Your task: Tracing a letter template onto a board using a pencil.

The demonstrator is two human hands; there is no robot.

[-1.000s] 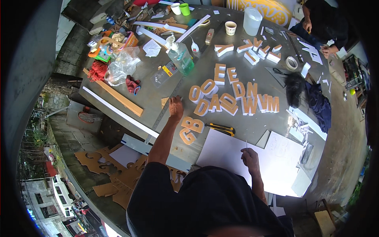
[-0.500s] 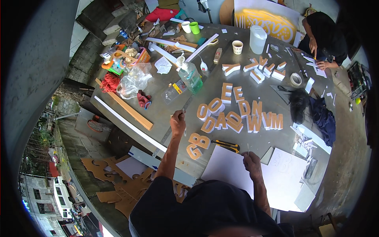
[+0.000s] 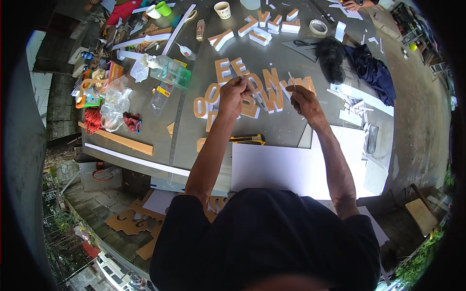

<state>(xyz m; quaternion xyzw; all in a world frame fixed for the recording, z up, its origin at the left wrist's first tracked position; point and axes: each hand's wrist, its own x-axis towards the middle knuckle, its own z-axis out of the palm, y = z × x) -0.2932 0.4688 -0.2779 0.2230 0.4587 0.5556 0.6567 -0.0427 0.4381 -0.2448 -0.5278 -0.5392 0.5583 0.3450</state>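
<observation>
My left hand (image 3: 234, 92) is clenched on a thin grey tool (image 3: 248, 87), its long axis slanting away to the right over the orange foam letters (image 3: 252, 92) at the middle of the worktop (image 3: 286, 131); my right hand (image 3: 302, 97) pinches a small pale sliver (image 3: 290, 77) just beside them, both hands about equally near the letters; a yellow utility knife (image 3: 247, 140) lies nearer me, by the white sheet (image 3: 276, 169) at the near edge; toward the left edge lie a clear bottle with green cap end (image 3: 170, 72) and a crumpled clear bag (image 3: 114, 104); more white-sided letters (image 3: 264, 29) and a tape roll (image 3: 318, 26) sit at the far edge.
</observation>
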